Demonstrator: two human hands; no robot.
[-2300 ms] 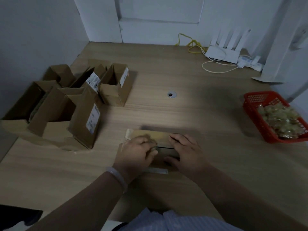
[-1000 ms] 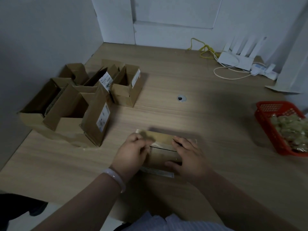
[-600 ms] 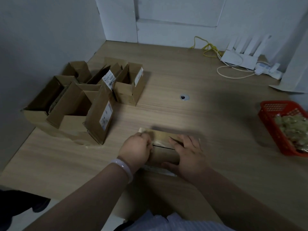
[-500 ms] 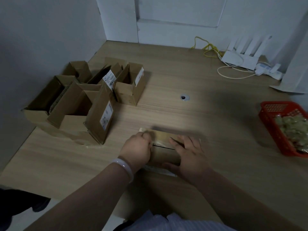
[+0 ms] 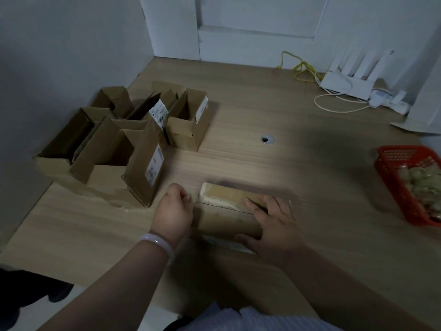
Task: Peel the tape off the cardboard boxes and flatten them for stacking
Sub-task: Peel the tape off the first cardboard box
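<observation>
A small closed cardboard box (image 5: 224,212) lies on the wooden table (image 5: 298,177) close to me, with clear tape along its top seam. My right hand (image 5: 272,225) rests flat on the box's right end, holding it down. My left hand (image 5: 175,211) sits at the box's left end with its fingers pinched together; a thin strip of tape seems to run from them to the box edge, though blur makes it hard to tell.
Several opened cardboard boxes (image 5: 124,144) stand in a cluster at the left by the wall. A red basket (image 5: 391,168) with pale wads is at the right edge. A white router (image 5: 346,83) and cables lie at the back. A cable hole (image 5: 266,139) marks mid-table.
My left hand has drawn a little to the left, away from the box's top, with fingers still pinched. My right hand has stayed on the box.
</observation>
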